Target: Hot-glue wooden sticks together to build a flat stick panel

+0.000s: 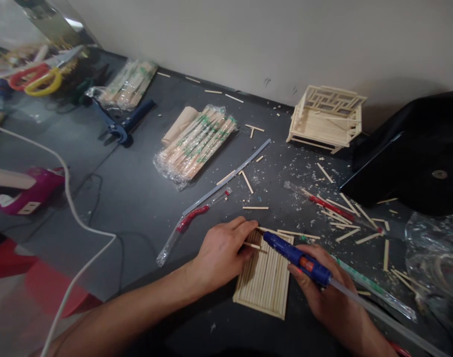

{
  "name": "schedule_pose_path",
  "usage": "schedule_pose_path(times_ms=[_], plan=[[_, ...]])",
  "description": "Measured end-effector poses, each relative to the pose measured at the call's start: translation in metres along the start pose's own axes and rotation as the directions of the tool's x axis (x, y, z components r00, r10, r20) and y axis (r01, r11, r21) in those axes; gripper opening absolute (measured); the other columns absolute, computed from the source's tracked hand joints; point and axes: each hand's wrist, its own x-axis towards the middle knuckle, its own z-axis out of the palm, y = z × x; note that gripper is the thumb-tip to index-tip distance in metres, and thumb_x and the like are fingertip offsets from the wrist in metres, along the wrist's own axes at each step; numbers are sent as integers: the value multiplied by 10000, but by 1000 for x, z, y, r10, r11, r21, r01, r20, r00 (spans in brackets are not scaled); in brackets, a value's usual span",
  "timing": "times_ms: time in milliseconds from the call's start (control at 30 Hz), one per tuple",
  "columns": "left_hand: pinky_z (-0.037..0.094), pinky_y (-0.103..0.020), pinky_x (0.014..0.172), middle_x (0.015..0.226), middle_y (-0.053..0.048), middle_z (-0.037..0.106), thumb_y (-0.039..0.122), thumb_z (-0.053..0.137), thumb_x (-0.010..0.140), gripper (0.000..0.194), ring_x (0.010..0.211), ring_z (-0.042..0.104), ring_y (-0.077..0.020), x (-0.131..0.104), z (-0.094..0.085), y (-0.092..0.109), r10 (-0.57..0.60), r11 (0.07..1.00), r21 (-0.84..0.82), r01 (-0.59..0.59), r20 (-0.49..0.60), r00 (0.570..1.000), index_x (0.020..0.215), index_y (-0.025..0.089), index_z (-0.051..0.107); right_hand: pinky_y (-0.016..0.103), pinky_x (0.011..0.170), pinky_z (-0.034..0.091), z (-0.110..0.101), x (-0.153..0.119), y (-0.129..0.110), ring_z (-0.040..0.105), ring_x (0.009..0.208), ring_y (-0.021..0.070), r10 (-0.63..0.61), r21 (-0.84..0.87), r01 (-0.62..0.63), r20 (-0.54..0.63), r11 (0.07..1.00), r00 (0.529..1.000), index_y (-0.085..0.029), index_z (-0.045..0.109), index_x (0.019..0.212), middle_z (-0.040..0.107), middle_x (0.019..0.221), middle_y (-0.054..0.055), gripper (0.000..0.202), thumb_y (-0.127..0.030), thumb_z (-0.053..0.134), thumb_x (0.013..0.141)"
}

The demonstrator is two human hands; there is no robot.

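My right hand (326, 282) grips a blue hot glue gun (293, 251), with a clear glue stick (382, 315) running out of its back. Its nozzle points left at the far edge of a flat panel of parallel wooden sticks (265, 287). Over the panel's far left corner is my left hand (224, 248), fingers closed around a short wooden stick (253, 245) whose end pokes out to the right. The fingertips are close to the nozzle, and I cannot tell whether they touch it. A loose stick (298, 234) lies along the panel's far edge.
A small wooden model bench (323, 121) stands by the wall. Wrapped chopsticks (200, 144), a blue cutter tool (124, 124) and scissors (43, 77) lie to the left. Stick offcuts (338, 213) and crumbs litter the right, beside a black object (408, 148). A white cable (73, 208) crosses the left.
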Motion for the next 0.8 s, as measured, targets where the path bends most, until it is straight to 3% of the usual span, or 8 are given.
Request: schedule_pose_path(times_ms=[400, 800], plan=[[585, -380, 769, 1054, -67, 700, 80, 581, 764, 449, 895, 703, -239, 0, 0, -2, 16, 1000, -2, -16, -7, 1000, 1201, 179, 616, 294, 666, 581, -3, -5, 3, 701, 736, 188, -3, -28, 2, -31, 1000, 1000, -225, 577, 1005, 702, 826, 35, 104, -306, 522, 971], [574, -341, 772, 1056, -49, 686, 98, 539, 770, 443, 881, 687, -202, -1, 2, -5, 31, 999, 8, -31, -10, 999, 1196, 204, 595, 271, 624, 576, -3, -6, 5, 707, 688, 179, -27, -110, 22, -47, 994, 999, -221, 560, 1010, 702, 796, 32, 174, -371, 473, 999]])
